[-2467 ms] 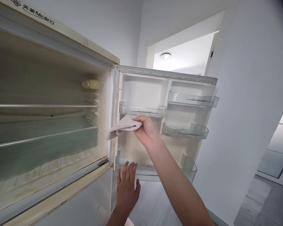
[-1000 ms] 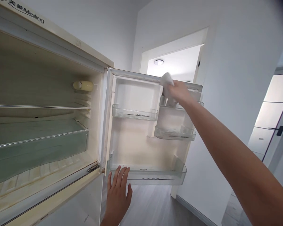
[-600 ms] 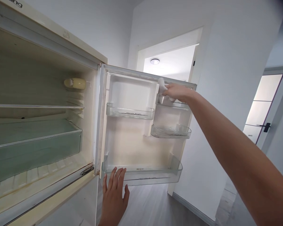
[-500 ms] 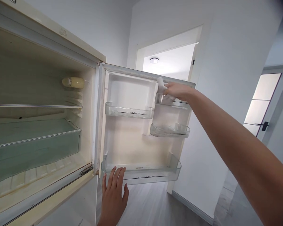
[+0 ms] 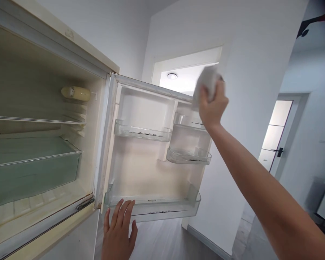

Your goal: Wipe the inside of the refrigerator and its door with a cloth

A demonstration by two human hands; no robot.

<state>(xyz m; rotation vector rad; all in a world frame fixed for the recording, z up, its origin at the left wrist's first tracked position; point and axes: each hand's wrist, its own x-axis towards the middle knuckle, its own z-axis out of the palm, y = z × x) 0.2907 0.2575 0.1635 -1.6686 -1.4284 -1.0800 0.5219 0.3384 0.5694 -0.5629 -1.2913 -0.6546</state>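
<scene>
My right hand grips a white cloth, blurred by motion, raised near the top far corner of the open fridge door. Spread fingers mark my left hand, which is in front of the clear bottom door bin, at its hinge-side end; whether it touches the bin I cannot tell. Higher on the door's inner side are a clear left bin, an upper right bin, partly behind my right hand, and a lower right bin.
At left stands the open fridge compartment with a glass shelf, a greenish drawer and a yellowed lamp cover. Behind the fridge door are a white wall and a doorway. Farther right is a door with a black handle.
My right hand has lifted the cloth up off the door's upper right corner. My left hand stays by the bottom bin. The whole view has shifted slightly to the right.
</scene>
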